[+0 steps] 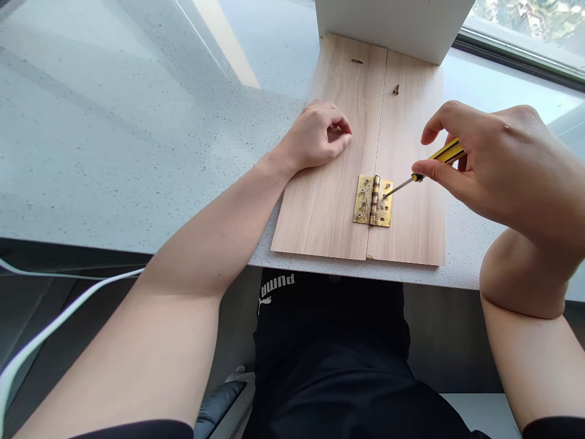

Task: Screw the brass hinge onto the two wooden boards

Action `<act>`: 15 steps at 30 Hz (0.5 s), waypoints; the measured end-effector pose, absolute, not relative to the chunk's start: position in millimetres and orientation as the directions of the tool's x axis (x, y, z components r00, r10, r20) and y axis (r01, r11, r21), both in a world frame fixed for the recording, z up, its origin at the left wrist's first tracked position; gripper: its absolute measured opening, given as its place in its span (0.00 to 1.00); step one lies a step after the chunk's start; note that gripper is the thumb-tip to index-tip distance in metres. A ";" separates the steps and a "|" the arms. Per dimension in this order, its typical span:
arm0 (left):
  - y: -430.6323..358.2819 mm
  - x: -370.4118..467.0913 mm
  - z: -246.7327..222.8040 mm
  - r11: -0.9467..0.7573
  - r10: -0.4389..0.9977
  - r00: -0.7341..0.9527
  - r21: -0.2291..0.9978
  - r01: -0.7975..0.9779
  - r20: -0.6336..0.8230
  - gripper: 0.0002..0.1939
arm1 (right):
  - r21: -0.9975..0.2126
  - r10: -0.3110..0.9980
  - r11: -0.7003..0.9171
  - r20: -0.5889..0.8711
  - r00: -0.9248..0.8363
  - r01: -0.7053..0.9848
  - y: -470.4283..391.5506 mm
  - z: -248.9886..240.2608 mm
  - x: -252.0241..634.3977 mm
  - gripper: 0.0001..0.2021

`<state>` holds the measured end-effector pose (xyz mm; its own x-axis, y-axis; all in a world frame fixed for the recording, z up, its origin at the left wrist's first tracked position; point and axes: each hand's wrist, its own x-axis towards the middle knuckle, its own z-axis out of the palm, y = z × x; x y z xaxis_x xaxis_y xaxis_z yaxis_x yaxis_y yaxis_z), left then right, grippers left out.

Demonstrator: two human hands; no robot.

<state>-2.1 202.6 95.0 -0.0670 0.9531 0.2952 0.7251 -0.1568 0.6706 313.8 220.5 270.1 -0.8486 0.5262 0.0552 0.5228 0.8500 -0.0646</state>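
My right hand grips a screwdriver with a yellow and black handle. Its metal shaft slants down to the left, and the tip is at the right leaf of a worn brass hinge. The hinge lies flat across the seam between a left wooden board and a right wooden board. Screw heads show in the left leaf; the right leaf has holes, some possibly filled. My left hand rests on the left board, fingers curled and thumb against the index finger; anything inside is hidden.
One loose screw lies on the left board's far part, and small screws are on the right board. A white box-like object stands at the far end. The speckled countertop ends near my body; a white cable hangs at left.
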 end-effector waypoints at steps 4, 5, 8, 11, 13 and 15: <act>201.8 -3.5 95.4 -0.135 0.961 -0.062 0.650 0.748 0.271 0.14 | 0.006 0.671 0.741 0.052 -0.740 0.672 212.0 266.6 304.5 0.11; 201.5 -4.0 95.5 -0.130 0.963 -0.058 0.645 0.753 0.261 0.16 | 0.003 0.681 0.731 0.062 -0.730 0.683 209.9 266.0 304.4 0.12; 200.8 -5.3 96.0 -0.125 0.969 -0.044 0.635 0.762 0.244 0.21 | -0.047 0.627 0.779 0.067 -0.776 0.625 207.9 266.1 310.6 0.14; 200.2 -5.5 96.4 -0.134 0.972 -0.021 0.624 0.769 0.235 0.22 | -0.101 0.531 0.845 0.046 -0.846 0.525 211.7 269.7 320.4 0.17; 200.3 -5.0 96.4 -0.136 0.969 -0.028 0.624 0.769 0.247 0.20 | -0.114 0.500 0.863 0.055 -0.864 0.492 215.3 272.7 324.7 0.16; 200.9 -4.3 96.1 -0.132 0.964 -0.049 0.631 0.764 0.262 0.17 | -0.095 0.500 0.864 0.062 -0.864 0.494 218.5 274.6 325.3 0.16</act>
